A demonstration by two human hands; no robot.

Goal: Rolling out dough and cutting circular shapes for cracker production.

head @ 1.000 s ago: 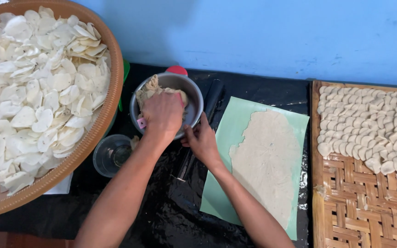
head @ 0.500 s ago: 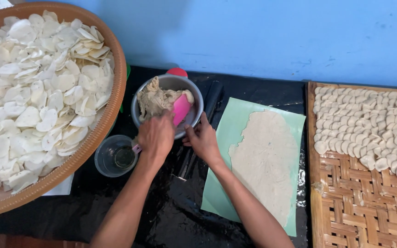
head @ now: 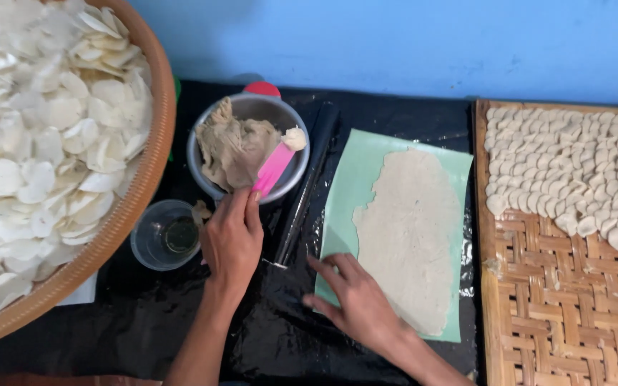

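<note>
A lot of the work looks done. The big basket (head: 153, 154) at my 10 o'clock is heaped with white cut rounds, and the flat woven tray (head: 538, 286) at my 3 o'clock has rows of small rounds over its top part. The lower part of that tray is bare weave. On the green sheet (head: 337, 207) at my 1 o'clock lies a thin, flat dough sheet (head: 409, 236) with no holes cut in it yet. The metal bowl (head: 291, 175) at 12 o'clock has a lump of dough (head: 230, 150) inside, so I think there is more to roll and cut.

My left hand (head: 232, 239) is closed around the end of a pink scraper (head: 275, 168). Its tip has a blob of dough on it and leans on the bowl rim. A small clear cup (head: 162, 239) sits just beside this hand, at its 9 o'clock.

My right hand (head: 355, 300) lies flat with fingers spread wide. It holds nothing. The fingertips (head: 317, 263) press the near left corner of the green sheet. A dark rolling pin (head: 305, 189) lies between the bowl and the sheet.
</note>
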